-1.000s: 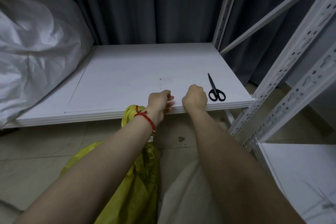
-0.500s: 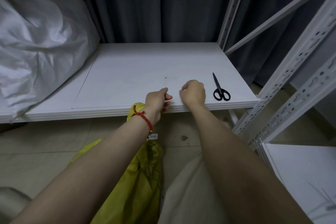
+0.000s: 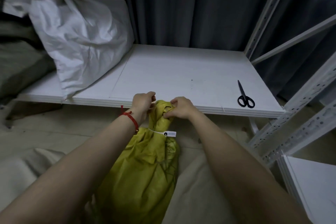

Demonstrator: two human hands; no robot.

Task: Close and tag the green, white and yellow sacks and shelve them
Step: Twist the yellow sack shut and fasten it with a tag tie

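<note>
L hand (image 3: 143,104): fingers curled, gripping bunched top of yellow sack (image 3: 145,172) from its L side; red cord bracelet (image 3: 131,117) on wrist.
R hand (image 3: 180,108): fingers curled, pinching same bunched top from R side.
Yellow sack posn: on floor, just in front of shelf (image 3: 181,71), top level w/ front edge.
Neck: cinched w/ white tie (image 3: 154,131); tag (image 3: 170,133) sticks out to R.
White sack (image 3: 80,29): on shelf, L end.
Green sack (image 3: 20,60): far L, against white one; base hidden.
Scissors (image 3: 245,99): black, flat on shelf, R front corner, blades shut.
</note>
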